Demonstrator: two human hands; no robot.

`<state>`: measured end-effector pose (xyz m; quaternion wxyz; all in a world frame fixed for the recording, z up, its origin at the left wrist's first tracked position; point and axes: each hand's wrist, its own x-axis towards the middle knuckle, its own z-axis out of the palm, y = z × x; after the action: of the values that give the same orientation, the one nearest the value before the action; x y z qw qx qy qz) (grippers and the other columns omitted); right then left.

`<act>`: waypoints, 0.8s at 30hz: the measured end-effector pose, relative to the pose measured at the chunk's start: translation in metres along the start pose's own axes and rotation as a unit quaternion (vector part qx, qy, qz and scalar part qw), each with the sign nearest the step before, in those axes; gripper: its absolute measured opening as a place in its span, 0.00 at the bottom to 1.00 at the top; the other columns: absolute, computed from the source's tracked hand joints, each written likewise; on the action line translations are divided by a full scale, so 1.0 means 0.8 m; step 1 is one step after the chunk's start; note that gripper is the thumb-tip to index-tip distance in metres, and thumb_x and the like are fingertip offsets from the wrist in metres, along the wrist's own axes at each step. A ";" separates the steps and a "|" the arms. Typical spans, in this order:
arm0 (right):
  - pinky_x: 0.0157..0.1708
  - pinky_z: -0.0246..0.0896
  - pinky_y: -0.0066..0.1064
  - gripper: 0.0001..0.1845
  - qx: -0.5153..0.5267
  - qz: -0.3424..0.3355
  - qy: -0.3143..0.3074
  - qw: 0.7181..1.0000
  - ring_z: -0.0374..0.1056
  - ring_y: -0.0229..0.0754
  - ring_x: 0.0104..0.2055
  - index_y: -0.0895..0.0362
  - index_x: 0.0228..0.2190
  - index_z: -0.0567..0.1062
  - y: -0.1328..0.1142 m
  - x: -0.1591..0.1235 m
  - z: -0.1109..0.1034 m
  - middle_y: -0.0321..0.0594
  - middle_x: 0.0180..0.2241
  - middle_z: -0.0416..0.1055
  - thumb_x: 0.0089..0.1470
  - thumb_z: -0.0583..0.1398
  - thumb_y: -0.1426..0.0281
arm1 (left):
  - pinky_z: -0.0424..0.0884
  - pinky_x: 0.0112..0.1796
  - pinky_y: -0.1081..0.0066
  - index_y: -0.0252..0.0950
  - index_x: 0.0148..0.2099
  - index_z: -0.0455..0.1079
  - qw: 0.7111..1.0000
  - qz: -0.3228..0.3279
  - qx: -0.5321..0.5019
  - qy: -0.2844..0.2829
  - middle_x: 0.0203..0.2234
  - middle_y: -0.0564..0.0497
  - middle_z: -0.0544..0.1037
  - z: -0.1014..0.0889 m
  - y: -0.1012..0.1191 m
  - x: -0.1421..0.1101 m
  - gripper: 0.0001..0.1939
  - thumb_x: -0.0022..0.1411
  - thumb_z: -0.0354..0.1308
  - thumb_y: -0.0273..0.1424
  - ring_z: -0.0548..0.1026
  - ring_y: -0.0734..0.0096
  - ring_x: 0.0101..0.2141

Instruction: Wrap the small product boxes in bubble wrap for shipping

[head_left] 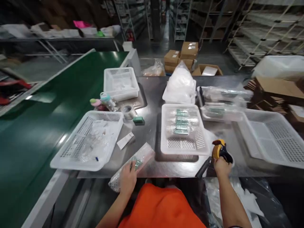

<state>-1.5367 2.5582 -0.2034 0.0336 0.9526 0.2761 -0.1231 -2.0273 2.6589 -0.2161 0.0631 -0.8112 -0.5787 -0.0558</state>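
Note:
My left hand [128, 179] grips a long bubble-wrapped package [145, 154] at the front edge of the metal table, its fingers bent over the top. Green print shows through the clear wrap, and the near end sticks out past the edge. On the right, my right hand [222, 165] is closed around a yellow and black tape dispenser [218, 148], which is at the table's front. Between the hands and farther back, a white basket [185, 143] holds several similar wrapped packages [181, 122]. A small white box [125, 140] lies just beyond the left package.
A white basket [57, 162] with small clear bags stands at left, beside the green conveyor belt [30, 142]. Behind it are a tape roll [129, 112], a green box [138, 120] and bottles [108, 100]. Another basket [275, 118] stands at right, near cardboard [277, 90].

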 end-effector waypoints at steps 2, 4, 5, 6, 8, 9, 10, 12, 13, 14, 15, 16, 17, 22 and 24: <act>0.49 0.58 0.44 0.22 -0.024 0.000 -0.004 1.000 0.75 0.57 0.41 0.71 0.42 0.78 0.007 -0.004 -0.004 0.63 0.32 0.77 0.62 0.53 0.64 | 0.72 0.52 0.52 0.34 0.58 0.72 1.000 -0.011 0.008 0.009 0.51 0.37 0.76 -0.003 0.003 -0.001 0.20 0.68 0.50 0.32 0.73 0.47 0.51; 0.46 0.61 0.44 0.24 -0.029 0.010 0.026 0.999 0.75 0.58 0.40 0.70 0.41 0.77 0.017 -0.020 -0.008 0.61 0.30 0.76 0.62 0.52 0.62 | 0.71 0.53 0.49 0.35 0.60 0.70 1.000 -0.013 0.021 0.018 0.53 0.38 0.75 -0.007 0.006 -0.001 0.21 0.67 0.50 0.29 0.72 0.47 0.52; 0.42 0.62 0.43 0.24 -0.019 0.014 0.050 0.998 0.74 0.58 0.39 0.68 0.41 0.77 0.023 -0.034 -0.011 0.60 0.30 0.76 0.61 0.52 0.60 | 0.70 0.53 0.49 0.34 0.61 0.69 0.999 -0.011 0.026 0.026 0.52 0.38 0.75 -0.009 0.007 -0.001 0.22 0.66 0.50 0.26 0.72 0.47 0.52; 0.38 0.62 0.42 0.25 0.003 0.018 0.080 0.997 0.74 0.57 0.37 0.66 0.39 0.77 0.028 -0.052 -0.014 0.59 0.29 0.75 0.60 0.52 0.57 | 0.71 0.53 0.49 0.34 0.61 0.69 0.999 -0.008 0.029 0.035 0.51 0.38 0.75 -0.009 0.007 -0.001 0.23 0.65 0.50 0.24 0.72 0.48 0.51; 0.30 0.60 0.40 0.27 0.084 0.019 0.132 0.988 0.71 0.56 0.32 0.61 0.36 0.76 0.031 -0.099 -0.024 0.54 0.27 0.73 0.56 0.51 0.51 | 0.72 0.50 0.52 0.34 0.61 0.69 0.998 0.001 0.025 0.062 0.48 0.38 0.77 -0.007 0.005 -0.003 0.23 0.65 0.49 0.22 0.74 0.52 0.48; 0.28 0.59 0.40 0.27 0.145 0.013 0.148 0.978 0.69 0.54 0.29 0.58 0.34 0.76 0.026 -0.127 -0.030 0.49 0.25 0.71 0.54 0.51 0.48 | 0.73 0.49 0.53 0.33 0.60 0.69 0.997 0.005 0.010 0.081 0.46 0.38 0.77 -0.004 0.004 -0.004 0.22 0.66 0.49 0.23 0.74 0.53 0.46; 0.27 0.59 0.39 0.27 0.218 0.000 0.149 0.964 0.67 0.52 0.27 0.57 0.33 0.75 0.014 -0.156 -0.038 0.46 0.23 0.69 0.52 0.52 0.46 | 0.73 0.48 0.54 0.33 0.59 0.70 0.995 0.008 -0.013 0.102 0.46 0.38 0.78 -0.001 0.001 -0.005 0.20 0.67 0.49 0.24 0.75 0.53 0.45; 0.25 0.59 0.36 0.27 0.370 -0.050 0.093 0.923 0.64 0.47 0.24 0.56 0.28 0.73 -0.031 -0.212 -0.052 0.41 0.21 0.67 0.49 0.55 0.43 | 0.73 0.48 0.55 0.32 0.56 0.70 0.988 0.017 -0.066 0.137 0.45 0.38 0.78 0.008 -0.004 -0.007 0.17 0.69 0.50 0.27 0.75 0.54 0.45; 0.22 0.57 0.34 0.28 0.427 -0.080 0.041 0.900 0.62 0.44 0.22 0.55 0.25 0.72 -0.064 -0.237 -0.058 0.39 0.19 0.66 0.48 0.56 0.42 | 0.74 0.48 0.56 0.32 0.55 0.71 0.985 0.021 -0.085 0.147 0.45 0.38 0.78 0.013 -0.006 -0.009 0.16 0.69 0.50 0.29 0.76 0.53 0.45; 0.19 0.55 0.33 0.28 0.463 -0.124 -0.015 0.878 0.59 0.42 0.20 0.55 0.22 0.71 -0.101 -0.259 -0.062 0.38 0.18 0.64 0.47 0.57 0.41 | 0.74 0.47 0.56 0.31 0.53 0.71 0.983 0.019 -0.101 0.155 0.45 0.38 0.78 0.018 -0.008 -0.010 0.14 0.69 0.50 0.30 0.76 0.53 0.46; 0.18 0.53 0.31 0.28 0.485 -0.168 -0.074 0.855 0.57 0.39 0.19 0.54 0.20 0.69 -0.141 -0.277 -0.064 0.36 0.17 0.62 0.47 0.58 0.42 | 0.75 0.47 0.56 0.31 0.51 0.71 0.980 0.010 -0.113 0.164 0.45 0.38 0.78 0.024 -0.010 -0.012 0.14 0.70 0.50 0.32 0.76 0.53 0.46; 0.17 0.52 0.31 0.28 0.500 -0.207 -0.122 0.832 0.55 0.38 0.19 0.54 0.18 0.67 -0.181 -0.291 -0.063 0.35 0.16 0.60 0.47 0.58 0.42 | 0.75 0.46 0.56 0.31 0.50 0.71 0.977 -0.005 -0.124 0.175 0.45 0.37 0.77 0.029 -0.010 -0.014 0.14 0.70 0.50 0.33 0.76 0.53 0.46; 0.17 0.50 0.30 0.29 0.512 -0.234 -0.153 0.812 0.54 0.37 0.19 0.53 0.17 0.64 -0.219 -0.303 -0.060 0.34 0.16 0.59 0.48 0.58 0.42 | 0.76 0.46 0.56 0.31 0.49 0.70 0.972 -0.024 -0.139 0.187 0.45 0.36 0.77 0.034 -0.010 -0.015 0.14 0.71 0.49 0.35 0.77 0.53 0.46; 0.19 0.47 0.26 0.30 0.472 -0.286 -0.185 0.813 0.54 0.35 0.21 0.54 0.17 0.63 -0.333 -0.324 -0.032 0.33 0.16 0.59 0.51 0.55 0.42 | 0.77 0.46 0.56 0.33 0.46 0.68 0.956 -0.095 -0.200 0.194 0.49 0.32 0.74 0.048 -0.006 -0.024 0.16 0.71 0.46 0.39 0.76 0.53 0.49; 0.19 0.47 0.27 0.29 0.426 -0.292 -0.195 0.834 0.56 0.36 0.21 0.55 0.17 0.65 -0.342 -0.321 -0.025 0.35 0.17 0.61 0.50 0.55 0.42 | 0.75 0.49 0.55 0.33 0.46 0.68 0.956 -0.118 -0.217 0.159 0.50 0.32 0.73 0.045 -0.003 -0.026 0.14 0.71 0.46 0.36 0.75 0.54 0.51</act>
<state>-1.8883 2.6589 -0.1177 -0.3601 0.7039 0.4490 -0.4162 -2.0359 2.6464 -0.2546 -0.0302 -0.7119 -0.6269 -0.3152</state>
